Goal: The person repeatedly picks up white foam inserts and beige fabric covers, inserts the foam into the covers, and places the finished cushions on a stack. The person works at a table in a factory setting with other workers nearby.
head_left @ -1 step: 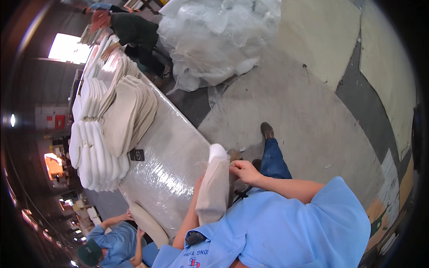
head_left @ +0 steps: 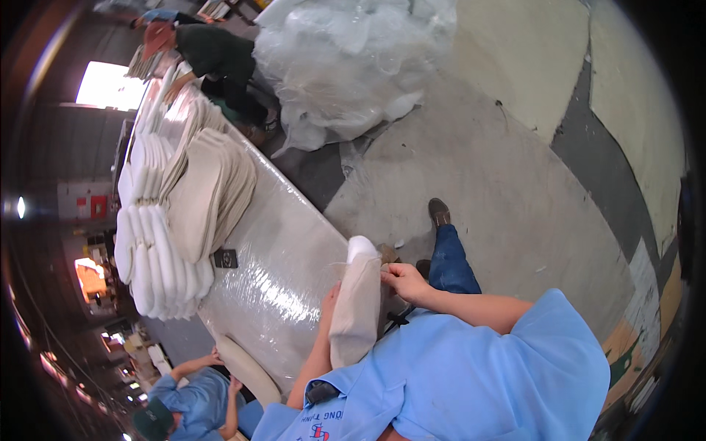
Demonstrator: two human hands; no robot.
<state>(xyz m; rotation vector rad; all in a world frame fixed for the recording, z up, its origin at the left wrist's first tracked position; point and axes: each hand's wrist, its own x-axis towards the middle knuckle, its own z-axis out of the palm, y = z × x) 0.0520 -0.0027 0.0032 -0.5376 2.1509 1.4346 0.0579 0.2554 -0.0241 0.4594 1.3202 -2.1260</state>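
Both hands grip beige fabric cushion cover [head_left: 355,312] with white foam insert.
Right hand [head_left: 403,279] pinches top edge; left hand [head_left: 330,298] closed on its 9 o'clock side, beside plastic-wrapped desk [head_left: 283,257].

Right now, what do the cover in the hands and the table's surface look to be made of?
Beige cover: matte woven cloth, by its soft sag; white pad poking out, probably foam. Table: wrapped in clear glossy plastic film, judging by wrinkles and glare.

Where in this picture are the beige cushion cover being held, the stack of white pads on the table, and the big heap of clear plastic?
beige cushion cover [head_left: 356,312], head view, middle of its cloth side.
stack of white pads [head_left: 154,264], head view, rounded pad edges.
heap of clear plastic [head_left: 353,59], head view, middle of the crumpled sheeting.
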